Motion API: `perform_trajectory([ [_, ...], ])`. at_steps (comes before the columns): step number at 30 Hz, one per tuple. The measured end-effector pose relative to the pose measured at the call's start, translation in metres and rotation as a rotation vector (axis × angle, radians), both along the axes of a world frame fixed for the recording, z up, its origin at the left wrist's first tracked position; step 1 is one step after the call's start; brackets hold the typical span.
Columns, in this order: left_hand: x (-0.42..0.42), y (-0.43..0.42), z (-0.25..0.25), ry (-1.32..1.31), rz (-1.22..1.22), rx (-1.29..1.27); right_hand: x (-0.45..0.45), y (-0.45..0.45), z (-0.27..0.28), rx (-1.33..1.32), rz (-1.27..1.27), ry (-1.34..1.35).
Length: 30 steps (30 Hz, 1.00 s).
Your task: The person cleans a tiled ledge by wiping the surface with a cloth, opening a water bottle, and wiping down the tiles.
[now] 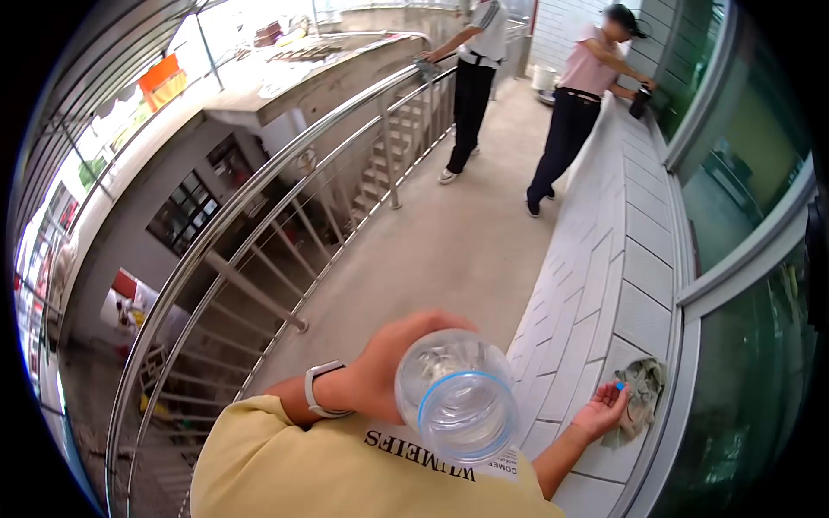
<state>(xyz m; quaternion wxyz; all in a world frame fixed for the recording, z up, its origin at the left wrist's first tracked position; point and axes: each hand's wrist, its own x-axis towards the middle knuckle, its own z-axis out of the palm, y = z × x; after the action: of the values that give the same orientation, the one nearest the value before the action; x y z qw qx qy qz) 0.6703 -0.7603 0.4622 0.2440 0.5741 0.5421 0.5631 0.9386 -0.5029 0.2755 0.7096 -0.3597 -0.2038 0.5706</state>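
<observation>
My left hand (390, 358), with a pale band on its wrist, is closed around a clear plastic bottle (499, 367) in front of my chest. A blue ring shows on the bottle, which is tilted toward the camera. Down at the right, my right hand (598, 416) pinches a small blue bottle cap (620, 385) at its fingertips. Right beside those fingers, a crumpled grey-green cloth (643, 401) lies on the white tiled ledge (643, 269). Whether the fingers touch the cloth I cannot tell.
A metal railing (214, 259) runs along the walkway's left side, above a drop. Sliding glass windows (734, 198) line the right. Further ahead, one person (580, 95) holds a dark bottle (641, 101) by the ledge; another person (477, 78) has a hand with a cloth on the railing.
</observation>
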Motion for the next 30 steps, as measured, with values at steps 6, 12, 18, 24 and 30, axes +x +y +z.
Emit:
perform_trajectory([
  [6, 0.003, 0.023, 0.015, 0.022, -0.109, 0.061, -0.007, -0.003, 0.002, 0.006, -0.005, -0.029],
  [12, 0.009, 0.042, 0.023, 0.188, -0.194, 0.163, -0.01, -0.008, 0.004, 0.019, 0.005, -0.02],
  [18, 0.028, 0.048, 0.011, 0.156, -0.179, 0.231, -0.013, -0.015, 0.008, 0.027, 0.014, -0.023],
  [24, 0.035, 0.046, 0.014, 0.174, -0.145, 0.255, -0.017, -0.017, 0.012, 0.031, 0.019, -0.045],
  [30, 0.034, 0.043, 0.015, 0.201, -0.107, 0.268, -0.019, -0.017, 0.014, 0.028, 0.011, -0.079],
])
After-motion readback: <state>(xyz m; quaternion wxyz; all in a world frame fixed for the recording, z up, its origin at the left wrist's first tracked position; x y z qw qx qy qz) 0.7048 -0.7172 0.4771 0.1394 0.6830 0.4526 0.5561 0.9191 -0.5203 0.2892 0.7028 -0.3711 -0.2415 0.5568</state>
